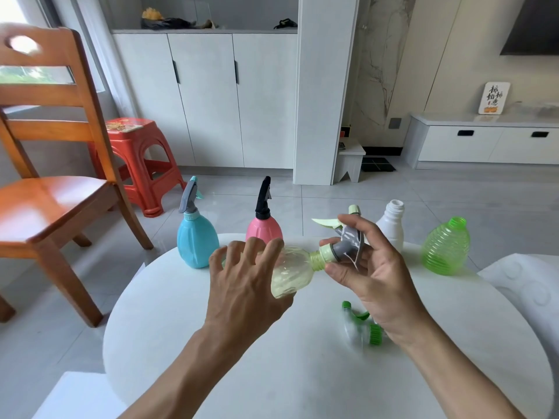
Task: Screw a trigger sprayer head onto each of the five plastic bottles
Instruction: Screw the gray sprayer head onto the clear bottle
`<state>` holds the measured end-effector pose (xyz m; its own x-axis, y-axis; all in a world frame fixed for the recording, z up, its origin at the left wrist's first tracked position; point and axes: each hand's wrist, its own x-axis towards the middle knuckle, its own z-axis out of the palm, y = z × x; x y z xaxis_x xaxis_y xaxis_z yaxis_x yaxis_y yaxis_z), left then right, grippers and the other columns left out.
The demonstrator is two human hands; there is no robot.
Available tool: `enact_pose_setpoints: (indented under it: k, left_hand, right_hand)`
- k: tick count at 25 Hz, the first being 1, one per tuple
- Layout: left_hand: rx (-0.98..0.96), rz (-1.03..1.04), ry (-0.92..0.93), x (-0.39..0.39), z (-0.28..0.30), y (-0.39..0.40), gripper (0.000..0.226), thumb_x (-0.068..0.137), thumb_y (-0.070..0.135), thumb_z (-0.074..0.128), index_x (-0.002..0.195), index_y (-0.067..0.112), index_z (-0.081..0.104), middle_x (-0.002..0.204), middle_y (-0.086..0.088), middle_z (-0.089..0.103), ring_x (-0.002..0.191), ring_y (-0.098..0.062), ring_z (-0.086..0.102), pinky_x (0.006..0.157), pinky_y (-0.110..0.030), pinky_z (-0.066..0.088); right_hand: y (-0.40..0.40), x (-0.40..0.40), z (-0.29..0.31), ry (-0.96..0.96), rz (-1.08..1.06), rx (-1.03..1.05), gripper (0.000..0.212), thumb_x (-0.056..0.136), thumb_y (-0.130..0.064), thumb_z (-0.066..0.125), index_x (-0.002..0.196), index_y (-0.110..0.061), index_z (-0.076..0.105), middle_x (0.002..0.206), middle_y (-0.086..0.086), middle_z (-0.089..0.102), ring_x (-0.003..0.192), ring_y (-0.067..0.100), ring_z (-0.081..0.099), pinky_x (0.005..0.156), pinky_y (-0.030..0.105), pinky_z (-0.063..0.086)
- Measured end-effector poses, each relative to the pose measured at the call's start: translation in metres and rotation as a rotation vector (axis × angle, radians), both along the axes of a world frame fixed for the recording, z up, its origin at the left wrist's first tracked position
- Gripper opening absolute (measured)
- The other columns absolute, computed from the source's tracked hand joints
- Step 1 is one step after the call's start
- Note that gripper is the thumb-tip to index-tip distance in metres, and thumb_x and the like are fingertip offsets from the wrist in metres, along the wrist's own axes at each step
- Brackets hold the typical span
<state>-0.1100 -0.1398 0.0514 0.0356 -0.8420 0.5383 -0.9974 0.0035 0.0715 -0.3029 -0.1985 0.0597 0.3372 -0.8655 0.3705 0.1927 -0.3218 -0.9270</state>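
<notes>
My left hand (245, 279) grips a pale yellow translucent bottle (295, 272), held sideways above the white round table (181, 328). My right hand (369, 267) holds a grey and pale green trigger sprayer head (344, 240), whose collar sits on the bottle's neck. A blue bottle (196, 241) with a grey sprayer and a pink bottle (263, 228) with a black sprayer stand at the table's far edge. A white bottle (391, 226) and a ribbed green bottle (446, 246) stand open-necked at the far right. A green and clear sprayer head (361, 326) lies on the table under my right wrist.
A wooden chair (51, 176) stands to the left of the table, with a red plastic stool (139, 161) behind it. White seat cushions show at the lower left and right edges. White cabinets line the far wall.
</notes>
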Motion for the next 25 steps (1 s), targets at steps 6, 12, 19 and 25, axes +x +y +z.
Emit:
enact_pose_setpoints:
  k: [6, 12, 19, 25]
  left_hand:
    - [0.033, 0.004, 0.02, 0.003, 0.002, 0.003, 0.071, 0.05, 0.041, 0.081, 0.114, 0.02, 0.062, 0.1, -0.002, 0.063, 0.088, -0.032, 0.054, 0.076, -0.044, 0.045]
    - [0.086, -0.034, -0.015, 0.004, 0.003, 0.005, 0.07, 0.052, 0.043, 0.079, 0.115, 0.019, 0.061, 0.101, -0.001, 0.063, 0.087, -0.03, 0.054, 0.077, -0.044, 0.044]
    - [0.117, -0.077, -0.097, 0.008, 0.003, 0.004, 0.07, 0.051, 0.038, 0.079, 0.115, 0.017, 0.061, 0.103, -0.003, 0.063, 0.09, -0.032, 0.056, 0.073, -0.045, 0.047]
    - [0.167, -0.113, -0.024, 0.009, -0.001, 0.005, 0.089, 0.053, 0.04, 0.078, 0.135, 0.02, 0.054, 0.129, 0.0, 0.063, 0.114, -0.031, 0.059, 0.091, -0.046, 0.046]
  right_hand:
    - [-0.006, -0.016, 0.004, 0.489, -0.143, -0.342, 0.043, 0.077, -0.026, 0.081, 0.113, -0.039, 0.063, 0.1, -0.007, 0.073, 0.1, 0.008, 0.067, 0.092, 0.022, 0.048]
    - [-0.005, -0.016, -0.002, 0.981, -0.437, -0.694, 0.06, 0.088, -0.049, 0.057, 0.144, -0.029, 0.049, 0.157, 0.019, 0.033, 0.145, 0.04, 0.026, 0.112, 0.053, 0.024]
    - [-0.008, -0.012, -0.002, 0.9, -0.305, -1.117, 0.029, 0.082, -0.032, 0.075, 0.098, -0.008, 0.07, 0.088, 0.005, 0.07, 0.094, 0.028, 0.066, 0.105, 0.046, 0.041]
    - [-0.004, -0.013, -0.007, 0.838, -0.224, -1.04, 0.033, 0.073, -0.007, 0.082, 0.1, -0.013, 0.065, 0.088, 0.0, 0.067, 0.089, 0.025, 0.061, 0.082, 0.034, 0.045]
